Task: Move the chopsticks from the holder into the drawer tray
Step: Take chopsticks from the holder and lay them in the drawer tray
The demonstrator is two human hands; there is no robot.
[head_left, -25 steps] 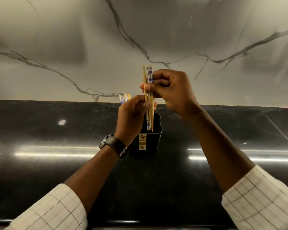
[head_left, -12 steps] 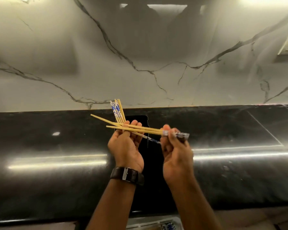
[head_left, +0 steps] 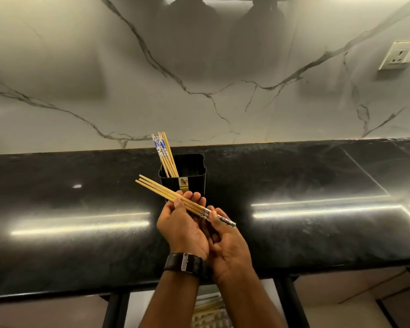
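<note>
Head view gives me both hands close together over the black counter (head_left: 81,245). I see my left hand (head_left: 182,226) with its palm half open and the fingers curled loosely upward, cradling a small bundle of chopsticks (head_left: 171,196) that lies across the fingers. My right hand (head_left: 227,247) sits just beside it, touching it at the heel, with thumb and fingertips pinched round the patterned blue-and-white ends of that same bundle. The plain bamboo tips stick out up and to the left, past my left fingers.

Directly beyond my left fingertips stands the holder (head_left: 189,166), a black square cup, upright on the counter. More chopsticks (head_left: 165,155) lean in its left corner, patterned ends up. A small gold label (head_left: 183,182) with a flower-like mark sits on the holder's near face; I cannot read any writing on it.

Below my wrists, under the counter edge, I can make out part of the drawer tray (head_left: 208,308), blurred, with pale sticks lying in it. A dark watch (head_left: 187,265) is strapped on my left wrist. Far off to the right of my right hand, a wall socket (head_left: 399,55) is set in the marble wall (head_left: 223,67).
</note>
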